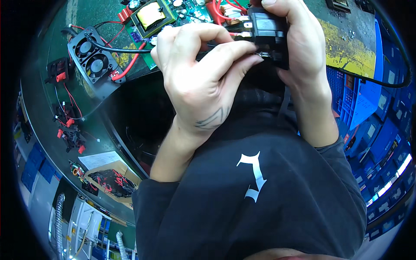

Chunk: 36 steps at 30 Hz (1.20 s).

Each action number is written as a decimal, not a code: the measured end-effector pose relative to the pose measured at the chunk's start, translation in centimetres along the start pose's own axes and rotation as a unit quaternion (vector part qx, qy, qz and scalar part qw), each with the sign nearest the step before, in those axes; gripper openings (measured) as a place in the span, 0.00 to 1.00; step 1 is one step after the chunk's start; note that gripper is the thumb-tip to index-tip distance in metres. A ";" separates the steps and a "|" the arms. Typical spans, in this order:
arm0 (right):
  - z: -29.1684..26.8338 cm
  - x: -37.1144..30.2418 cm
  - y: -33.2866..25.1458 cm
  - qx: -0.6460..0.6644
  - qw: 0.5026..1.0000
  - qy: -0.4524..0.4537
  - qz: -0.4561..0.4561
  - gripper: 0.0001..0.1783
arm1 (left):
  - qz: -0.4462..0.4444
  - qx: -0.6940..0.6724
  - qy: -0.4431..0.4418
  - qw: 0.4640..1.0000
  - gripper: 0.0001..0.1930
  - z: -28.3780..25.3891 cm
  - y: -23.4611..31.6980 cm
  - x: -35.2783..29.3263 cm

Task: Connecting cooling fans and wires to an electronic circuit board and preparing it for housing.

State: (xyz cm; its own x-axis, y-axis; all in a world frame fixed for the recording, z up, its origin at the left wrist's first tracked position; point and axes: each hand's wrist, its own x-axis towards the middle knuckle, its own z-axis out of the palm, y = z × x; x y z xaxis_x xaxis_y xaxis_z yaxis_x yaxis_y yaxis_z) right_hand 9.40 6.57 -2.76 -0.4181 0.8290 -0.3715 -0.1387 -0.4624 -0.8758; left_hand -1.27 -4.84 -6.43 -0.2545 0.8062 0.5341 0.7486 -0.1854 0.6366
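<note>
Near the top, my right hand (307, 52) grips a black power socket (266, 28) with metal tabs on its left side. Red wires (219, 13) reach some of those tabs. My left hand (195, 73) is closed, thumb and forefinger pinching a small metal wire connector (262, 54) against the socket's lower tabs. How far the connector sits on the tab cannot be made out. Into the left hand's fingers, from the left, runs a black cable (125, 50). Beyond the left hand lies a green circuit board (184, 17) carrying a yellow transformer (151, 15).
A grey plate with two fans (93, 58) lies left of the board. Several black parts with red connectors (65, 115) are along the left, above an open cardboard box (115, 182) of red-and-black parts. Yellow-painted worktop (346, 47) and a blue crate (362, 102) are at right.
</note>
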 end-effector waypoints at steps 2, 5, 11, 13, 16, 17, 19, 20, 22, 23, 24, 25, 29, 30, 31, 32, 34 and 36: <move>-0.3 -0.1 0.4 0.012 1.000 -0.007 -0.016 0.30 | -0.027 -0.008 -0.006 1.000 0.15 -0.1 0.1 -0.1; -0.2 -0.1 0.3 0.018 0.999 -0.013 -0.023 0.29 | -0.001 -0.029 0.013 0.999 0.15 0.5 -0.2 -0.2; -0.1 -0.1 0.4 -0.014 0.999 -0.002 -0.029 0.31 | 0.026 -0.039 0.039 0.998 0.13 1.1 0.1 0.0; 0.1 -0.1 0.3 -0.046 0.999 0.013 -0.026 0.31 | 0.033 -0.049 0.046 0.997 0.13 1.3 0.1 0.2; 0.1 -0.2 1.1 -0.012 0.998 -0.002 -0.056 0.32 | 0.024 -0.047 0.047 0.997 0.12 1.1 0.1 0.0; 0.3 0.0 1.2 -0.017 0.998 0.000 -0.067 0.33 | 0.023 -0.042 0.043 0.998 0.12 0.9 0.1 0.1; -0.2 0.3 1.3 -0.062 0.995 -0.003 -0.078 0.34 | 0.015 -0.033 0.020 0.999 0.13 0.5 0.2 0.3; -1.2 0.6 2.3 -0.083 0.991 -0.008 -0.108 0.33 | 0.011 -0.026 0.008 1.000 0.14 0.2 0.5 0.2; -1.2 0.4 2.1 -0.065 0.994 -0.033 -0.087 0.34 | 0.010 0.004 -0.012 1.000 0.15 -1.1 1.0 0.2; -1.6 0.2 2.1 -0.061 0.994 -0.025 -0.082 0.34 | 0.018 0.011 -0.013 1.000 0.16 -1.8 1.2 0.3; -2.0 0.3 1.8 -0.059 0.995 -0.024 -0.078 0.35 | 0.020 0.039 -0.007 0.999 0.16 -2.9 1.0 0.7; -2.3 0.3 1.5 -0.072 0.993 -0.039 -0.089 0.36 | -0.009 0.093 0.021 0.995 0.16 -3.8 0.7 0.6; -3.4 0.3 1.0 -0.102 0.981 -0.100 -0.129 0.41 | -0.058 0.346 -0.016 0.936 0.34 -8.2 -0.1 2.1; -3.6 0.3 0.9 -0.117 0.979 -0.109 -0.127 0.41 | -0.066 0.366 -0.026 0.928 0.37 -9.7 -0.5 2.7; -3.9 0.4 0.7 -0.112 0.977 -0.119 -0.135 0.41 | -0.088 0.379 0.004 0.921 0.36 -10.8 -1.7 3.0; -3.9 0.5 0.6 -0.129 0.974 -0.127 -0.137 0.41 | -0.139 0.407 0.033 0.902 0.35 -12.3 -3.1 2.8; -3.9 0.5 0.4 -0.142 0.972 -0.128 -0.137 0.41 | -0.305 0.314 0.067 0.897 0.33 -13.3 -4.5 3.2; -3.6 0.4 0.5 -0.124 0.973 -0.141 -0.134 0.41 | -0.432 0.190 0.030 0.881 0.31 -13.9 -5.7 3.3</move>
State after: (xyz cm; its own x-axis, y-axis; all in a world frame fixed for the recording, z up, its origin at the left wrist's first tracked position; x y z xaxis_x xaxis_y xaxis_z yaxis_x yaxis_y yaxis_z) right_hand 12.36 7.82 -4.49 -0.6316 0.7737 -0.0501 -0.0710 -0.1221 -0.9900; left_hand -14.90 -8.97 -0.58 -0.8534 0.5207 -0.0236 0.4074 0.6945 0.5931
